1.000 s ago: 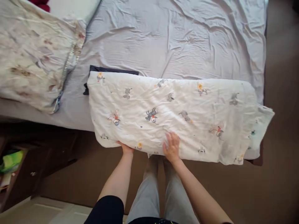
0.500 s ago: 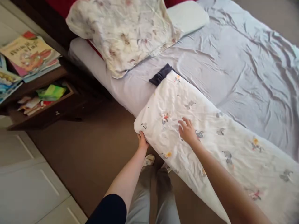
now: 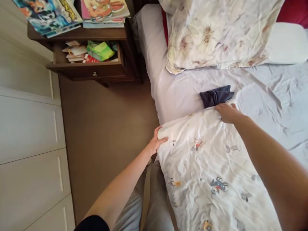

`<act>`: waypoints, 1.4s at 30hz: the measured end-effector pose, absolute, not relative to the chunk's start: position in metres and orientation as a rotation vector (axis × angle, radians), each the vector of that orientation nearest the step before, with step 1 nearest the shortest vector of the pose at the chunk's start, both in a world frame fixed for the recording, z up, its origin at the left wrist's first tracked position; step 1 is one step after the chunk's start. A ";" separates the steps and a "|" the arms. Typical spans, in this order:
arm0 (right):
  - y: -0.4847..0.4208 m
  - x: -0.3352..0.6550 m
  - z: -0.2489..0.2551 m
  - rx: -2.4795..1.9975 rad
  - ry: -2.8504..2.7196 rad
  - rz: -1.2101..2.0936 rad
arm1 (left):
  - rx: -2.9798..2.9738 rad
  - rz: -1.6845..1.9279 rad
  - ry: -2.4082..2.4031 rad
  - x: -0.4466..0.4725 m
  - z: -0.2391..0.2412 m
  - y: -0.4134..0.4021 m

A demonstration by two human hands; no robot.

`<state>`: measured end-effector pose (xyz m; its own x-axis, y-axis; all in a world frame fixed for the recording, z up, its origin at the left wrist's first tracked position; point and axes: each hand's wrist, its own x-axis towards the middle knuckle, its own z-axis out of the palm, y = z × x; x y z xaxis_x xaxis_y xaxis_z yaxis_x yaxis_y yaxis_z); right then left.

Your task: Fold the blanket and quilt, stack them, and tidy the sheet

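A folded white quilt point(image 3: 209, 166) printed with small cartoon animals lies across the near edge of a bed with a pale lilac sheet point(image 3: 173, 93). My left hand point(image 3: 156, 142) grips the quilt's near left corner, thumb on top. My right hand point(image 3: 227, 113) rests on the quilt's far corner, fingers curled over its edge. Just beyond that hand, a small dark navy cloth point(image 3: 216, 95) lies on the sheet, partly under the quilt.
A floral pillow point(image 3: 216, 35) and a plain white pillow point(image 3: 286, 43) lie at the bed's head. A dark wooden bedside cabinet point(image 3: 93, 69) holds books and papers. White cupboard doors point(image 3: 29, 128) line the left; brown carpet point(image 3: 106, 128) lies between.
My view has swung left toward the bed's head. My right hand moved from the quilt's middle to its far corner near the navy cloth. My left hand keeps hold of the near corner.
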<state>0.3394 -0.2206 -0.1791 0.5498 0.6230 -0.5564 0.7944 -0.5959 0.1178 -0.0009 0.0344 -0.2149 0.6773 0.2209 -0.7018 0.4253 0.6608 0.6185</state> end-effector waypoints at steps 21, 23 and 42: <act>-0.153 0.366 -0.186 1.939 1.139 -0.991 | 1.860 -1.156 0.154 0.063 -0.315 0.120; -0.150 0.361 -0.186 1.919 1.082 -1.015 | 1.908 -1.207 0.101 0.063 -0.313 0.118; -0.368 0.199 -0.020 2.433 1.311 -0.541 | 2.233 -1.284 -0.588 -0.052 -0.035 0.008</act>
<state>0.1995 -0.3681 -0.0204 0.5060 0.7221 -0.4717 0.8448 -0.5253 0.1019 -0.0521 0.0078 -0.0353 0.4635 -0.5861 -0.6645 -0.1208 -0.7848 0.6079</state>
